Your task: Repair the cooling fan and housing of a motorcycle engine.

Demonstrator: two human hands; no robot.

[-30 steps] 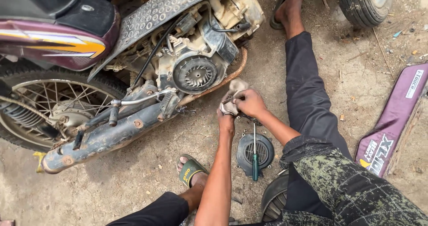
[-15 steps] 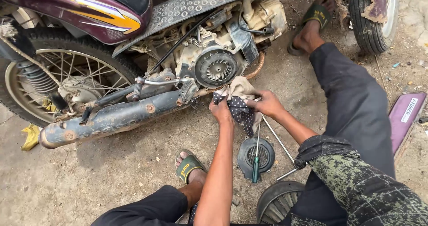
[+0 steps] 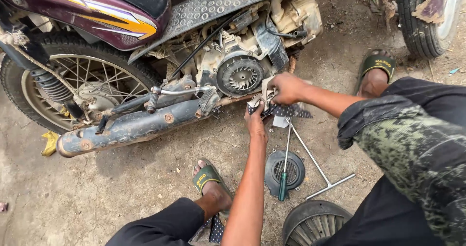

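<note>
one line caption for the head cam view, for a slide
Left hand and right hand hold a dotted rag under a motorcycle's exposed engine fan; screwdriver on the ground.

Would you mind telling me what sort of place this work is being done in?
Probably an informal outdoor repair spot for motorbikes. A motorbike stands on bare dirt ground with its engine side exposed, and a screwdriver, a T-handled wrench and a removed round fan cover lie loose in the dirt.
</note>
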